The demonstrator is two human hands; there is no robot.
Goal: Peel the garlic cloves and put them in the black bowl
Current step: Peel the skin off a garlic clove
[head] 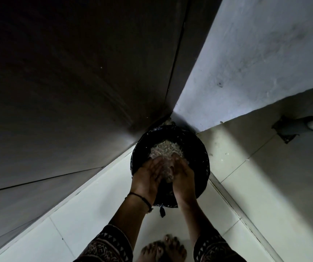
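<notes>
Judging by their pale, flaky look, the papery scraps (166, 148) are taken to be garlic skins: almost weightless, dry, limp and easily scattered, so they are better scooped between two cupped palms than pinched. One heap of them lies inside the black container (203, 157), and a further clump is held above it, between the two hands. No whole or peeled clove can be made out among them.

The container is round, and its rim is glossy and crinkled, as if lined with a bag. Whether it is the task's bowl or a bin cannot be told. It is set on the floor tiles (95, 214), in the corner where a dark panel (76, 72) meets a white wall (255, 63).

The left hand (148, 174), marked by a dark thread (142, 197) at its wrist, and the right hand (183, 176) are placed side by side over the near half of the container. The palms are turned toward each other, the fingers are fairly straight and sloped downward, and the clump is pressed lightly between them. Both forearms are reached down and forward from patterned sleeves (110, 246), and bare feet (163, 248) are seen just below.
</notes>
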